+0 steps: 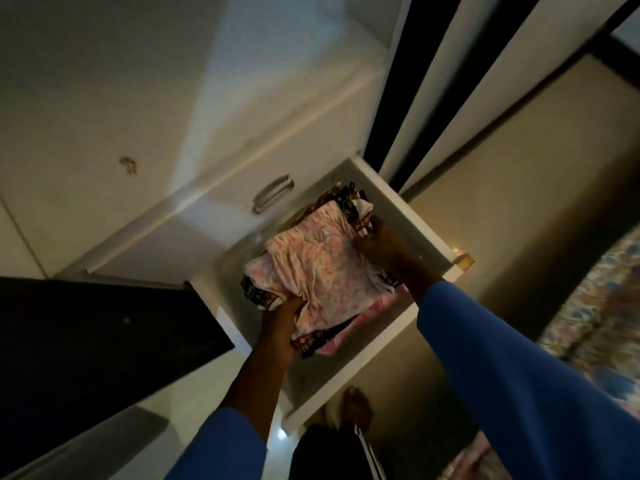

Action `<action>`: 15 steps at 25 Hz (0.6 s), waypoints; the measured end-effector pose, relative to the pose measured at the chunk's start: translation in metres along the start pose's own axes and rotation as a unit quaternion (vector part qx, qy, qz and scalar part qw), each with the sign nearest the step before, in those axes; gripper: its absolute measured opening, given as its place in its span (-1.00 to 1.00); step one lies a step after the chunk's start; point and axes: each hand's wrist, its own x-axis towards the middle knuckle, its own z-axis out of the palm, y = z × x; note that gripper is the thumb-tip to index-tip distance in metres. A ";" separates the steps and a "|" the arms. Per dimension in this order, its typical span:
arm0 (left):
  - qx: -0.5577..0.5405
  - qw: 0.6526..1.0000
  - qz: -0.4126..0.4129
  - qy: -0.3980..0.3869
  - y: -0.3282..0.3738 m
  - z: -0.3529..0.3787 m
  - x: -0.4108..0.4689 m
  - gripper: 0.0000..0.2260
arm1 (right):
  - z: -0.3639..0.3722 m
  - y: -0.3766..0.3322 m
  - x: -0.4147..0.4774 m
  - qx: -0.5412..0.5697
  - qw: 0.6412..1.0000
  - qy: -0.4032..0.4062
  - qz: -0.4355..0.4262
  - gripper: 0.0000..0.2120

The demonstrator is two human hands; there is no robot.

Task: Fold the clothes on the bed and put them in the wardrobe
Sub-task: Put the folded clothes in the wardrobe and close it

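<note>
A stack of folded clothes point(322, 268), topped by a pink floral garment with dark patterned pieces beneath, sits over the open white wardrobe drawer point(412, 220). My left hand point(278, 323) grips the stack's near left edge from below. My right hand point(388, 251) grips its right side, fingers curled round the edge. A pink garment point(388, 306) lies lower in the drawer. Both arms wear blue sleeves.
A closed drawer front with a metal handle point(272, 197) is above the open one. A dark open door panel point(86, 341) stands at the left. The patterned bed cover point(595, 306) shows at the right edge. My bare foot point(356, 407) is on the floor below the drawer.
</note>
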 end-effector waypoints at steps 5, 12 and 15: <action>0.193 0.978 0.026 0.069 -0.037 -0.009 0.012 -0.23 | 0.016 0.065 -0.029 -0.185 0.980 -0.042 -0.061 -0.35; 0.641 0.604 0.473 -0.003 -0.132 0.009 -0.061 -0.28 | 0.025 0.168 -0.122 -0.513 0.799 -0.019 -0.314 -0.25; 0.727 0.482 0.486 0.040 -0.146 0.011 -0.042 -0.17 | 0.041 0.178 -0.109 -0.515 0.795 0.043 -0.317 -0.22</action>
